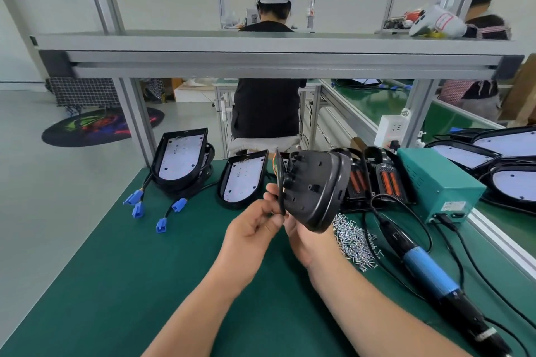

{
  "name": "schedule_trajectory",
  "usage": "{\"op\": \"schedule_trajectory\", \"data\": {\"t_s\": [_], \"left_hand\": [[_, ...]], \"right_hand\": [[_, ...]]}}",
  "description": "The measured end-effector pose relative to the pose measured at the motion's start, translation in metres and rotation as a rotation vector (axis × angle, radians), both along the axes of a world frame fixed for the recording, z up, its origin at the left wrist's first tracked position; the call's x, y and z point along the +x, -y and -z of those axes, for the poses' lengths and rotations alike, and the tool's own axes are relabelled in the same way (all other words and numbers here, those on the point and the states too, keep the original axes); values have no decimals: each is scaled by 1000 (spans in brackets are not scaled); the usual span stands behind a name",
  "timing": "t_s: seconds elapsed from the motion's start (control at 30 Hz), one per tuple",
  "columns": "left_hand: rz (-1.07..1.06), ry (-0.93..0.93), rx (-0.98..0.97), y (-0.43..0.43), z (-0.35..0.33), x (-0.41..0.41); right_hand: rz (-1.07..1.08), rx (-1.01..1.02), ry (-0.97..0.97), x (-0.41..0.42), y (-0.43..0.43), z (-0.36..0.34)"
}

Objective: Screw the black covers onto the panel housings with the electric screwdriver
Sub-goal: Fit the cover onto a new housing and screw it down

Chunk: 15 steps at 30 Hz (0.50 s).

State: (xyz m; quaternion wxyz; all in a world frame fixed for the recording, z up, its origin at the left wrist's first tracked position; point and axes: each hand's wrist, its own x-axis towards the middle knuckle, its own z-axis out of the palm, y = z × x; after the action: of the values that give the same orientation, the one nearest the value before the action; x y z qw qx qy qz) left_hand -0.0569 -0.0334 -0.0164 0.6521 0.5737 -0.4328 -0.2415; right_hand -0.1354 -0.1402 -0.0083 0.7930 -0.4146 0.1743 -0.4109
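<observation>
My right hand [304,238] grips a black panel housing [316,188] from below and holds it tilted above the green table [145,269]. My left hand [255,226] pinches a thin black cover [280,182], seen edge-on, against the housing's left side. The electric screwdriver [429,269], blue and black, lies on the table to the right with no hand on it. A heap of small silver screws [353,238] lies between my right hand and the screwdriver.
Two housings with white LED boards [181,159] [242,180] and blue connectors [162,224] lean at the back left. More black parts [377,180], a teal power box [441,182] and finished panels [493,162] stand right. A person sits beyond the aluminium frame [261,58].
</observation>
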Motion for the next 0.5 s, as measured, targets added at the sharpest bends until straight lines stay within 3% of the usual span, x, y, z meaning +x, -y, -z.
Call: {"op": "schedule_trajectory", "data": {"t_s": [0.07, 0.2, 0.4, 0.5], "left_hand": [[-61, -46, 36, 1, 2, 0], [-174, -256, 62, 5, 5, 4], [-229, -347, 124, 3, 6, 7], [-234, -356, 133, 3, 5, 8]], "right_hand": [[44, 50, 13, 7, 2, 3], [58, -40, 63, 25, 0, -1], [205, -143, -85, 54, 14, -18], [167, -94, 64, 53, 18, -43]]}}
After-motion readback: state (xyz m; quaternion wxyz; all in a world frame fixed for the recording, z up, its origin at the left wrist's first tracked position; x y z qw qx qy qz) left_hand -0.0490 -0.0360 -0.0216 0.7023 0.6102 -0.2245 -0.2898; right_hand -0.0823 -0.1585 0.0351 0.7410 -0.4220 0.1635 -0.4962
